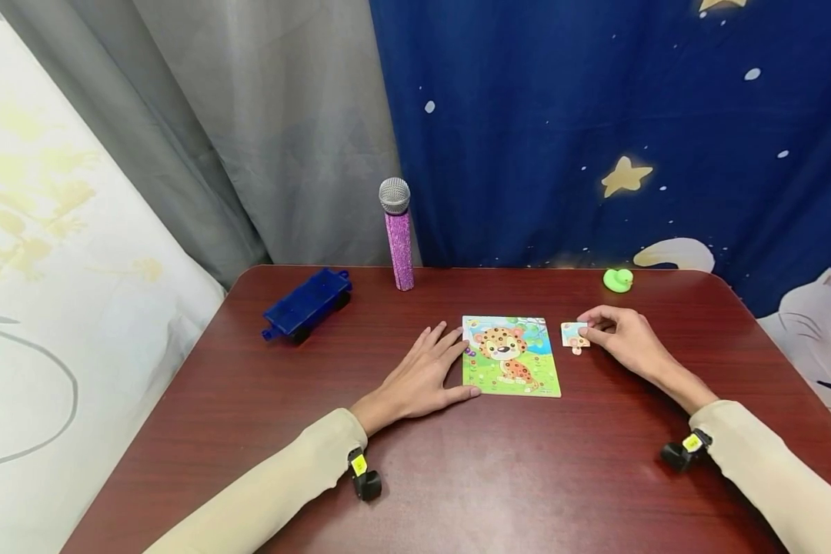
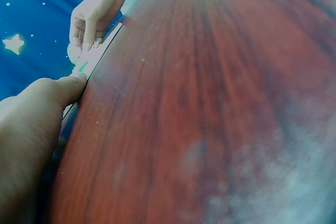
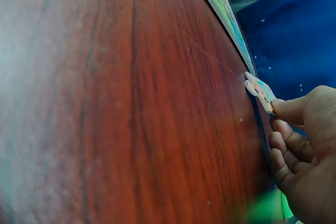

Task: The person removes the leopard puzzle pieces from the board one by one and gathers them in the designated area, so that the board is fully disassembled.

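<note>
A flat square puzzle (image 1: 508, 362) with a spotted cub on green grass lies on the table. My left hand (image 1: 422, 377) is spread at its left side, fingertips along the left edge and thumb at the lower left corner. In the left wrist view, that thumb (image 2: 71, 88) touches the puzzle's edge. Just right of the puzzle, my right hand (image 1: 623, 338) pinches a small puzzle piece (image 1: 573, 335) with a rounded tab pointing down. The right wrist view shows the piece (image 3: 260, 93) between thumb and fingers, tilted above the table and apart from the puzzle.
A blue toy wagon (image 1: 308, 304) stands at the back left of the brown table (image 1: 512, 477). Behind the puzzle, a purple glittery microphone (image 1: 400, 246) stands upright. A green toy duck (image 1: 618, 281) sits near the back right edge, with curtains behind the table.
</note>
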{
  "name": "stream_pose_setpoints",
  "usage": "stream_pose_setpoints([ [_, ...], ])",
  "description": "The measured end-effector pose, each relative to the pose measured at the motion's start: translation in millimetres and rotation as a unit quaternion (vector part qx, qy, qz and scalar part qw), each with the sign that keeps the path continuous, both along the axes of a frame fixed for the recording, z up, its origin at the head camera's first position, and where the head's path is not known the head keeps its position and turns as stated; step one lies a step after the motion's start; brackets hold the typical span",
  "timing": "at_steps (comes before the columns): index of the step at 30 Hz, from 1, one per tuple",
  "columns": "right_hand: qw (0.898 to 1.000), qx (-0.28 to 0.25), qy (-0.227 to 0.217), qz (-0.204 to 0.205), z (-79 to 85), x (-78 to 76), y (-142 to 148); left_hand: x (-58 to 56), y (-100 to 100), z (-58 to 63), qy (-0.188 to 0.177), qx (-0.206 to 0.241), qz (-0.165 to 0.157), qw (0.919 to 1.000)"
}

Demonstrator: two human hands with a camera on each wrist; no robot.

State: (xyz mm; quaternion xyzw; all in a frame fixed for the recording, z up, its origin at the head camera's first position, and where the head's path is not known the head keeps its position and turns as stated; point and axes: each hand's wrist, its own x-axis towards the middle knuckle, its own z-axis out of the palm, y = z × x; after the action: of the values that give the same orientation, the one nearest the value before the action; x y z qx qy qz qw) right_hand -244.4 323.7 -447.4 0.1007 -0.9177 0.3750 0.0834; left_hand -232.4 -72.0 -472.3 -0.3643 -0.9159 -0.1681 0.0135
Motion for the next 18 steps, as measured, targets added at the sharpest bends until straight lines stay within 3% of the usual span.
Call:
stream_pose_setpoints([
  [18, 1.0, 0.028, 0.008, 0.0, -4.5, -0.3, -0.6, -0.6, 0.2, -0.2, 0.006, -0.003, -0.002, 1.0],
])
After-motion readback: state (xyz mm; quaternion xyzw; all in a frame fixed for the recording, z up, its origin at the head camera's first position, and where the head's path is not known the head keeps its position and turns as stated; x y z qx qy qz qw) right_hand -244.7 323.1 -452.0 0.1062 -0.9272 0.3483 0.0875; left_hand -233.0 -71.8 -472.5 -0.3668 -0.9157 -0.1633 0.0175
